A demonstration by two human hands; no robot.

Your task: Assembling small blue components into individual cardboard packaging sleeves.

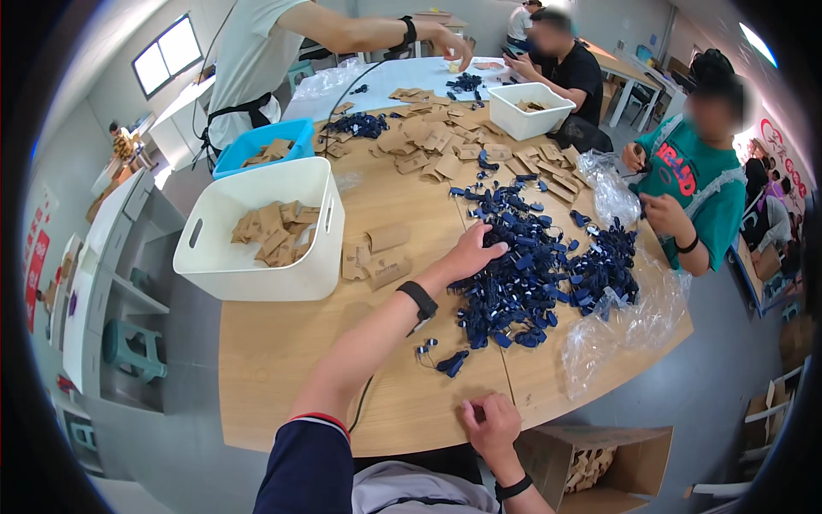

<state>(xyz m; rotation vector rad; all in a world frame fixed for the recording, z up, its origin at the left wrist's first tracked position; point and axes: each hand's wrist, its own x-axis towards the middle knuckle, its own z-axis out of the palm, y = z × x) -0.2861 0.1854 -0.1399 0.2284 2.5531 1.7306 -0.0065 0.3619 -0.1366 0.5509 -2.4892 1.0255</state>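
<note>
A big heap of small dark blue plastic pieces [514, 283], with thin dark cords and shiny bits, lies on the wooden table. My left hand [473, 254] reaches onto the heap's left edge, thumb apart from the fingers; the fingertips are partly hidden among the pieces, and nothing shows held. Close to the table's front edge rests my right hand [495, 425], fingers curled in, with nothing visible in it. A few loose blue pieces [450, 363] lie between my hands. Beside my left forearm are several flat brown paper packets [390, 267].
A white tub [257, 282] and a blue bin [302, 131] hold brown packets at left; another white bin [548, 120] stands farther back. Clear plastic bags [591, 347] lie at right. An open carton [621, 445] sits below the table edge. Co-workers surround the table, one in green [706, 193].
</note>
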